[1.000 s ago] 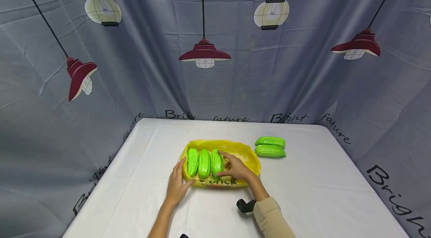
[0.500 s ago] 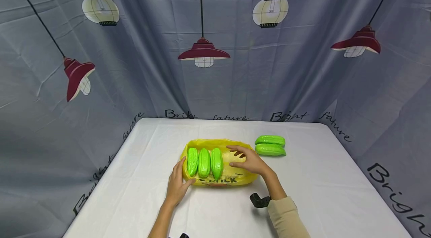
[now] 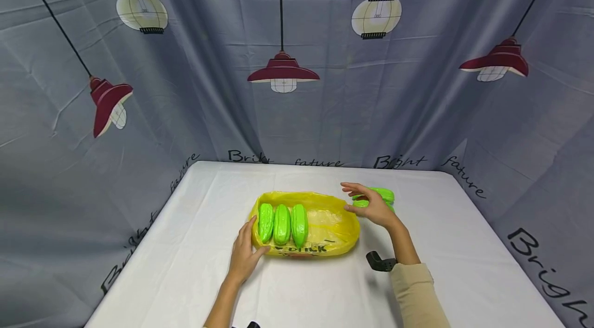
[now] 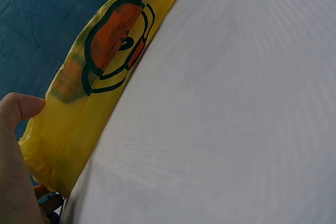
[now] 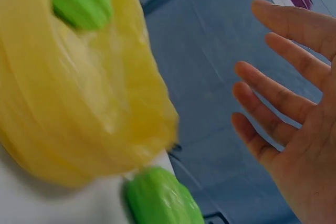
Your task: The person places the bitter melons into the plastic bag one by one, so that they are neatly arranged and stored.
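A yellow plastic bag (image 3: pixel 334 219), spread open like a shallow basin, sits mid-table with printing on its front side. Three bright green, ridged, cucumber-shaped vegetables (image 3: pixel 281 225) lie side by side in its left half. My left hand (image 3: pixel 243 253) holds the bag's left end, thumb at the front and fingers along the side; in the left wrist view the bent thumb (image 4: pixel 23 107) touches the plastic. Just beyond the bag's right end is my right hand (image 3: pixel 373 208), fingers apart and holding nothing. It partly covers two more green vegetables (image 3: pixel 382 194) on the table.
A white cloth covers the table (image 3: pixel 287 292). Behind it hangs a grey-blue curtain (image 3: pixel 297 127) printed with lamps and lettering. A black wrist-camera mount (image 3: pixel 380 262) sticks out from the right wrist beside a beige sleeve (image 3: pixel 417 292).
My right hand has let go of the third green vegetable in the bag and moved right, past the bag's edge to the two outside. The left hand stays on the bag.
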`<state>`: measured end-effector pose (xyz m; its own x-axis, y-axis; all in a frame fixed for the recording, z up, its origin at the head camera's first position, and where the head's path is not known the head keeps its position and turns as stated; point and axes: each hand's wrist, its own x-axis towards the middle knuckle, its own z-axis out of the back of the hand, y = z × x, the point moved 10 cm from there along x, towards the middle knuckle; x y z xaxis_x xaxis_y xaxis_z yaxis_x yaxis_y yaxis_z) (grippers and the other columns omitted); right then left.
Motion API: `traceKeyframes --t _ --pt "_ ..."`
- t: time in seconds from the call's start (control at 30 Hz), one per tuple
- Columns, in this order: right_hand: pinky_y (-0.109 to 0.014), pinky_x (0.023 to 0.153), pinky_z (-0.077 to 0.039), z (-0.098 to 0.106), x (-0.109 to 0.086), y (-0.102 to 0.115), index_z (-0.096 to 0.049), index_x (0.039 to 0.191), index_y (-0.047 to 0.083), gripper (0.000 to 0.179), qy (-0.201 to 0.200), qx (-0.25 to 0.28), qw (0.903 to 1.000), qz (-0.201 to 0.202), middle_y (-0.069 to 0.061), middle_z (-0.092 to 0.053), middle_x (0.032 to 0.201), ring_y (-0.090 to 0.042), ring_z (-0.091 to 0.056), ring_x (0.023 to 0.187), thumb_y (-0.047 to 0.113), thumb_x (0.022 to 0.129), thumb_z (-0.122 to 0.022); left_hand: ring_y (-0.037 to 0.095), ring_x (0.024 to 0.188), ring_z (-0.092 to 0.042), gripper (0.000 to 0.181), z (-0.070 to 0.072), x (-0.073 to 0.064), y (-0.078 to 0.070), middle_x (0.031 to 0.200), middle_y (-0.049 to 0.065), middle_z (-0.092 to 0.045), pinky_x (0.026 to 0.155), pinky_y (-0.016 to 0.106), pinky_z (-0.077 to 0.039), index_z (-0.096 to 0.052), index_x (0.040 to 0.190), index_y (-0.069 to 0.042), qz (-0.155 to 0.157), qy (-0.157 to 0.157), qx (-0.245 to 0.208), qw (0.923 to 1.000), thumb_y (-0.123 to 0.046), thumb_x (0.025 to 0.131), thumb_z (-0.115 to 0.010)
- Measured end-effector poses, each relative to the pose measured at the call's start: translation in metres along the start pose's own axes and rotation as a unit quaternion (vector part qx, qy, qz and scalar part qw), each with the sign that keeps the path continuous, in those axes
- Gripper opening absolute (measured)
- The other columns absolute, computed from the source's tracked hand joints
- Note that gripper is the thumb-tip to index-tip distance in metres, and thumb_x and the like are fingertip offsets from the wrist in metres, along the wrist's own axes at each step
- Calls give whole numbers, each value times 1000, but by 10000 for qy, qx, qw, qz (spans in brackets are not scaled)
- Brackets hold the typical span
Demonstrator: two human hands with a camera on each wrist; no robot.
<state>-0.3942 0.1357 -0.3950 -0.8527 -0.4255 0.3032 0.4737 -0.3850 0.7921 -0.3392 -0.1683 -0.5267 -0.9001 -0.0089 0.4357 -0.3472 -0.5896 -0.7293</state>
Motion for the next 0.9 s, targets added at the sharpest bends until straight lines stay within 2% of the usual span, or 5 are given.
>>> traceKeyframes --t 0.07,0.23,0.5,0.7,0.9 --pt "-58 89 -39 11 1 -6 -47 132 -1 59 -69 -109 9999 -45 -25 -52 124 -40 -50 107 6 79 -71 41 125 -33 81 1 0 -1 140 19 -32 98 64 -22 -27 145 -13 -43 -11 5 10000 -26 77 -67" --pt "-58 90 -38 35 1 -47 -45 135 4 62 -95 -444 9988 -173 -21 -50 129 -40 -48 110 10 79 -72 41 125 -33 81 1 0 0 140 19 -33 97 65 -21 -27 145 -13 -63 -44 -23 10000 -25 77 -68" --pt "-60 91 -35 56 -9 -104 -48 135 12 60 13 -836 9930 -833 -16 -49 131 -39 -44 115 17 79 -72 40 126 -33 81 -1 -1 3 140 19 -33 98 65 -21 -26 146 -16 1 12 -7 10000 -25 77 -68" --pt "-65 91 -30 57 -17 -125 -50 132 6 60 238 -1323 9864 -941 -19 -50 130 -42 -43 116 16 77 -73 40 126 -33 81 -1 -1 1 140 19 -33 98 64 -21 -26 146 -15 0 7 -4 10000 -25 77 -68" --pt "-65 94 -27 55 -19 -133 -50 132 6 61 269 -1231 9885 -838 -17 -48 132 -41 -43 117 16 77 -74 40 126 -33 81 0 -1 0 141 19 -33 98 64 -21 -26 146 -15 -1 18 -39 10000 -25 77 -68"
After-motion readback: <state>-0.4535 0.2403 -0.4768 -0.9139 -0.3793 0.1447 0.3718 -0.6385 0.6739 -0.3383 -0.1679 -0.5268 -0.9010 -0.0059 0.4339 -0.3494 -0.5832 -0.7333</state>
